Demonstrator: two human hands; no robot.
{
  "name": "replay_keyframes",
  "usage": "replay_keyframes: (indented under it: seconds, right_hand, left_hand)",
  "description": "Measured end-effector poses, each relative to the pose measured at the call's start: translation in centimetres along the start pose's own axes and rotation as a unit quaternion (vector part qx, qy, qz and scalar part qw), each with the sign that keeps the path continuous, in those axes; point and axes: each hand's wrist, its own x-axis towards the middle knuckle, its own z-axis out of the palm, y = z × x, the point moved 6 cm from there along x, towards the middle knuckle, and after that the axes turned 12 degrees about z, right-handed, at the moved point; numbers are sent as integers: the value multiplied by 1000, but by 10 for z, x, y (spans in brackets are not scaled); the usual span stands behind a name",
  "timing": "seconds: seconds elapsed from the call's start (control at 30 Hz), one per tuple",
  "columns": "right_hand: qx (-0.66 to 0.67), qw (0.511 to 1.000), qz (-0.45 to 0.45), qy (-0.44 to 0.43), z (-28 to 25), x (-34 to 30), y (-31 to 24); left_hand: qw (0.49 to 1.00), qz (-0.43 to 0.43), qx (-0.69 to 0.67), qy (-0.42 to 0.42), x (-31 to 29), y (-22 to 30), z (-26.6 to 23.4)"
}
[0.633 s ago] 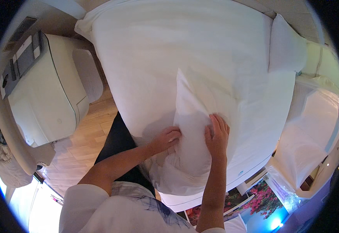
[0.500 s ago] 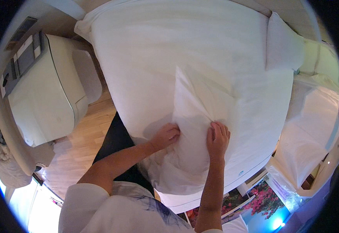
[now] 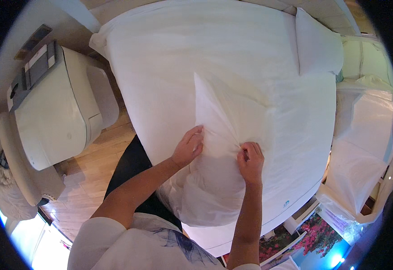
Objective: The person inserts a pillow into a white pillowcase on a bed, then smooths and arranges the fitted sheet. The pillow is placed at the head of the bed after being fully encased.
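on the white bed (image 3: 156, 58), beside wooden floor (image 3: 95, 168), the right hand (image 3: 251, 163) pinches a white pillowcase (image 3: 216, 173); the left hand (image 3: 188, 146) meets its edge, grip i cannot tell.

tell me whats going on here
A person is handling what looks like a white pillow at the near side of a white-covered bed. The right hand pinches its fabric, with creases gathering there; the left hand is at its left edge. A second pillow lies at the bed's far right.
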Motion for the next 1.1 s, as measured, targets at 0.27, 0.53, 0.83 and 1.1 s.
replay_keyframes:
  seconds: [0.27, 0.53, 0.83, 1.1]
  right_hand:
    - [-43, 993, -90, 62, 5, -18, -13]
    - [-115, 982, -131, 67, 27, -25, -16]
    - [-90, 984, -141, 64, 24, -41, 0]
    - [49, 959, 176, 218, -44, -80, 127]
  left_hand:
    - [997, -45, 24, -52, 2, -15, 20]
    - [966, -98, -13, -239, -16, -18, 7]
    - [954, -145, -81, -251, -43, 17, 14]
    - [985, -25, -8, -169, -19, 37, 30]
